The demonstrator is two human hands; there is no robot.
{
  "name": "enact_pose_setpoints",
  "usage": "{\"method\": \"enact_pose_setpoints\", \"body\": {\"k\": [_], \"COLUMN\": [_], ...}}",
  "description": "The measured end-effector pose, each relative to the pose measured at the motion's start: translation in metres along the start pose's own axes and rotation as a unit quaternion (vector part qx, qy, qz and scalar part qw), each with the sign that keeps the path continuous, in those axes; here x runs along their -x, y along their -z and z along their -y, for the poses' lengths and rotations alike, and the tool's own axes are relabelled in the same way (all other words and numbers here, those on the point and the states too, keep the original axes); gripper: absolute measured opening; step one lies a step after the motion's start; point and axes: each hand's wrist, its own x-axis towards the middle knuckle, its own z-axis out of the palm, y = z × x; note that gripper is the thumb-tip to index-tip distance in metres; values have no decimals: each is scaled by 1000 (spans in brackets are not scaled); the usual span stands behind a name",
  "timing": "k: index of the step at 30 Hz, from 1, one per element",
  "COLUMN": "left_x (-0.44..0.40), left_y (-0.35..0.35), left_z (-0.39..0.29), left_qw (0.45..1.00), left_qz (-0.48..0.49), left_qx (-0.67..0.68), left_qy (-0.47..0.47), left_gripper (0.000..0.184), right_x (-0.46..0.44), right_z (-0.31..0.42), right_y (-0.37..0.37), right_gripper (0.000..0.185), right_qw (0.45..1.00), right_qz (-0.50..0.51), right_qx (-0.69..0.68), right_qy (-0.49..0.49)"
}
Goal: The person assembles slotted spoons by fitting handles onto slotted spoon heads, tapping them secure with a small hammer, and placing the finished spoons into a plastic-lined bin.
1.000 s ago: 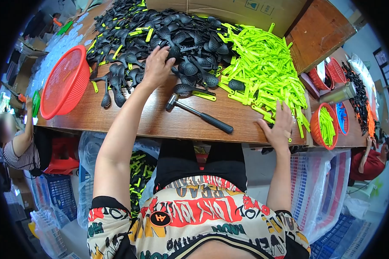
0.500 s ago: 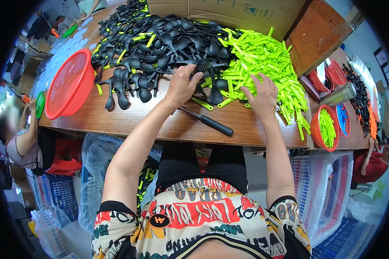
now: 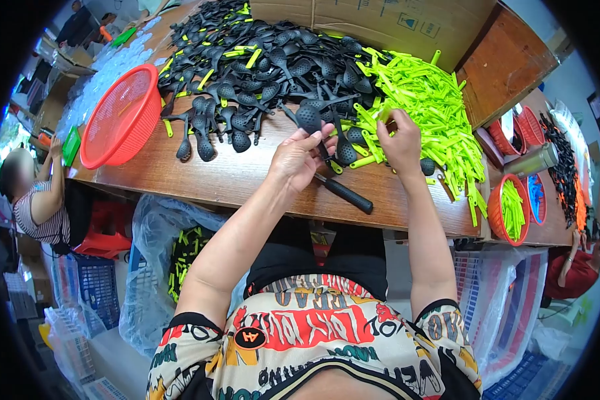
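Observation:
My left hand (image 3: 297, 160) is closed, palm turned up, around the stem of a black slotted spoon (image 3: 309, 118), whose perforated head stands up above the fingers. At the near left side of the bright green pile, my right hand (image 3: 401, 143) has its fingers pinched together on a green plastic handle (image 3: 384, 116), mostly covered by the fingers. A heap of black slotted spoons (image 3: 273, 67) lies beyond my left hand. Loose green handles (image 3: 433, 100) are piled beyond and to the right of my right hand. A tool with a black grip (image 3: 348, 195) lies below my left hand.
A red basket (image 3: 123, 120) stands at the table's left. Small baskets, one with green handles (image 3: 512, 212), and a metal flask (image 3: 537, 159) sit at the right. A cardboard box (image 3: 367, 19) borders the back. Other people work at both sides.
My left hand has turned palm up and lifted a slotted spoon by its stem. The fingers of my right hand, spread before, have closed on a green handle.

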Motion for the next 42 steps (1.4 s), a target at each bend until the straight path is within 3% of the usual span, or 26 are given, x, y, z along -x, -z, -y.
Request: {"method": "enact_pose_setpoints", "body": {"k": [2, 3, 5, 6, 8, 9, 12, 15, 18, 20, 23, 27, 30, 32, 34, 37, 39, 40, 42], "left_x": [4, 7, 14, 12, 15, 18, 26, 31, 33, 35, 39, 48, 54, 54, 54, 60, 68, 72, 71], "left_y": [-2, -3, -8, -3, -2, -5, -10, -11, -15, -19, -18, -20, -16, -12, -9, -2, 3, 9, 23], "left_z": [5, 6, 7, 10, 10, 9, 7, 6, 8, 9, 14, 20, 17, 17, 21, 31, 33, 37, 26], "left_qw": [1000, 1000, 999, 999, 1000, 999, 999, 998, 996, 994, 995, 991, 991, 991, 991, 994, 996, 995, 992], "left_qz": [-2, -6, -17, 7, -14, -31, -46, -59, -77, -80, -59, -14, -1, -9, -17, -49, -12, -23, -35], "left_qx": [15, 4, 15, 24, 1, -23, -14, -18, 3, 13, -15, -36, -47, -53, -56, -52, -88, -92, -121], "left_qy": [24, 31, 37, 31, 28, 24, -3, -25, -48, -70, -77, -125, -123, -122, -122, -81, 11, 2, 26], "left_gripper": [25, 26, 27, 25, 22, 20, 14, 12, 13, 12, 13, 14, 14, 12, 10, 15, 20, 20, 24], "right_x": [17, 26, 44, 61, 80, 85, 92, 93, 97, 96, 92, 89, 85, 87, 93, 104, 116, 119, 117], "right_z": [29, 35, 50, 52, 69, 71, 85, 88, 82, 87, 88, 85, 87, 79, 83, 89, 97, 93, 93], "right_y": [7, 10, 13, 11, 11, 7, 8, 10, 6, 5, -3, -4, -3, -3, -5, -10, -11, -13, -13], "right_gripper": [15, 17, 21, 22, 21, 26, 40, 37, 28, 21, 11, 11, 9, 14, 16, 10, 7, 10, 10], "right_qw": [988, 983, 976, 969, 923, 919, 849, 808, 885, 899, 969, 979, 968, 971, 975, 999, 979, 969, 973], "right_qz": [-75, -112, -76, -8, 43, 46, 102, 117, 52, 29, -27, -39, -23, 76, 82, -5, 38, 48, 84], "right_qx": [-113, -52, -137, -243, -376, -389, -501, -553, -430, -407, -239, -198, -232, -183, -144, 12, 151, 155, 108], "right_qy": [78, 138, 154, 36, -72, -39, -130, -168, -172, -161, -54, -43, -95, -133, -145, 53, 133, 186, 184]}}
